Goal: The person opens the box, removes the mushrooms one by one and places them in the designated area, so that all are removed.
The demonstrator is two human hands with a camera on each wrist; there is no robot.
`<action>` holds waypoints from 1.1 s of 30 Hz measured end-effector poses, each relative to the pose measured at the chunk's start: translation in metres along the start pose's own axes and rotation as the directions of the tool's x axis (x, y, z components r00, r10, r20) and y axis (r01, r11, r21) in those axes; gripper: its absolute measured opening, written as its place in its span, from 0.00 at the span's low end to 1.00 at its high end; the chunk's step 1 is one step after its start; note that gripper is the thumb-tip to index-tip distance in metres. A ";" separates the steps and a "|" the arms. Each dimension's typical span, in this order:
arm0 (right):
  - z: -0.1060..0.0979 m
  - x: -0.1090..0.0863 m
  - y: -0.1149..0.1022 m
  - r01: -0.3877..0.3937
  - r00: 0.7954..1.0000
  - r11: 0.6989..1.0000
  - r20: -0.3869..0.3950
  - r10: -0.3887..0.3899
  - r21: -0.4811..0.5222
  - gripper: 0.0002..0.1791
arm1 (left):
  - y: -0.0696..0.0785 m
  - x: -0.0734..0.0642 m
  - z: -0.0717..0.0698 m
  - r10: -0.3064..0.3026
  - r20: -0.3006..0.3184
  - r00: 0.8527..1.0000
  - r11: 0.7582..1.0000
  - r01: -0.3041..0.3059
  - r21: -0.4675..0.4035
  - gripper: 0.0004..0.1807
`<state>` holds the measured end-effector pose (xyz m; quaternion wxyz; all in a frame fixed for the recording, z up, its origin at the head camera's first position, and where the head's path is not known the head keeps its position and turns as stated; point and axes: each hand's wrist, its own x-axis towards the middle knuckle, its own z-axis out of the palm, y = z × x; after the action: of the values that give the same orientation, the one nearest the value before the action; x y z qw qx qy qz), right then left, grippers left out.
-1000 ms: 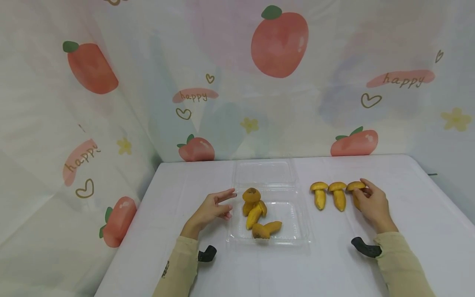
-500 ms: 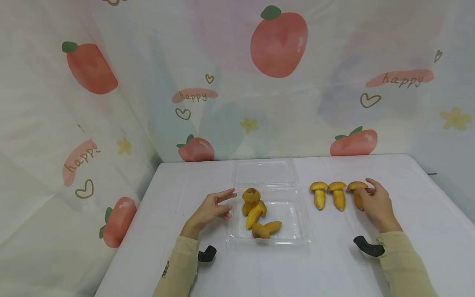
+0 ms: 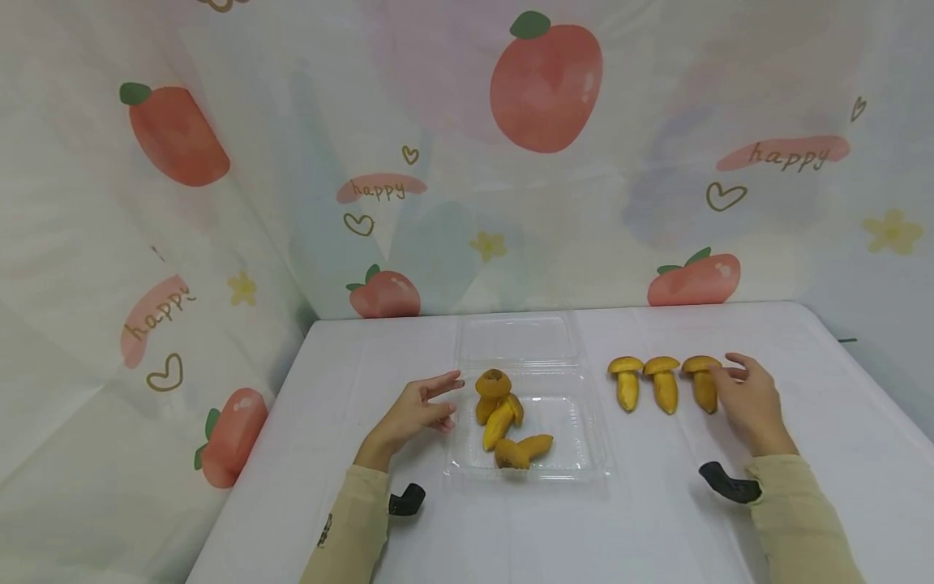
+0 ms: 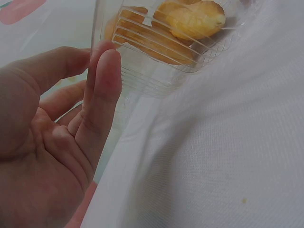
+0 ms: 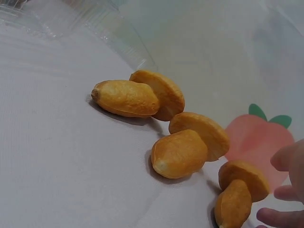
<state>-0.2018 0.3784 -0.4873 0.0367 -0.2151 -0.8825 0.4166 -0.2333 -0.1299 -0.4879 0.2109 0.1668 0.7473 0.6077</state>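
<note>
Three yellow-brown mushrooms stand in a row on the right of the table: a left one (image 3: 627, 385), a middle one (image 3: 664, 386) and a right one (image 3: 704, 384). My right hand (image 3: 751, 405) is beside the right mushroom, its fingers extended and apart from it in the right wrist view. A clear plastic clamshell box (image 3: 576, 470) lies with its lid laid back. Inside, towards its left side, are more mushrooms (image 3: 524, 451), partly piled on each other. At the box's left edge is my left hand (image 3: 409, 414), fingers extended and spread; whether it touches the edge is uncertain.
A white cloth (image 3: 554, 535) covers the table. Behind it hangs a printed curtain (image 3: 452, 105) with fruit and "happy" lettering. A black curved piece sticks out beside each sleeve, the left one (image 3: 407, 500) and the right one (image 3: 730, 484).
My right hand has let go of the right mushroom and drawn back a little to the right, leaving it lying in the row. My left hand has stayed by the box.
</note>
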 end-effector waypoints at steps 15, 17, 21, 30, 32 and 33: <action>-0.006 -0.005 -0.016 -0.015 0.998 1.000 -0.068 0.015 0.004 0.37 | -0.001 0.001 0.001 -0.005 -0.007 1.000 1.000 0.005 0.003 0.35; -0.007 -0.008 -0.020 -0.010 0.998 1.000 -0.067 0.010 0.004 0.37 | 0.000 0.001 0.001 -0.006 -0.008 1.000 1.000 0.006 0.003 0.35; -0.007 -0.012 -0.025 0.034 0.997 0.999 -0.074 -0.033 0.005 0.36 | 0.000 0.001 0.001 -0.004 -0.006 1.000 1.000 0.004 0.003 0.34; 0.000 -0.020 -0.037 0.175 0.977 0.985 -0.123 -0.174 -0.006 0.32 | 0.004 -0.001 0.001 -0.006 0.002 1.000 1.000 0.006 -0.010 0.34; 0.002 -0.021 -0.042 0.186 0.976 0.982 -0.111 -0.186 -0.005 0.32 | 0.005 -0.002 0.000 -0.005 0.001 1.000 1.000 0.005 -0.009 0.35; 0.002 -0.022 -0.044 0.188 0.977 0.982 -0.101 -0.188 -0.006 0.33 | 0.006 -0.002 0.000 -0.005 0.001 1.000 1.000 0.005 -0.008 0.35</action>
<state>-0.1981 0.3433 -0.4534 0.1210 -0.1514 -0.8952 0.4012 -0.2314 -0.1294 -0.4822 0.2132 0.1644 0.7452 0.6100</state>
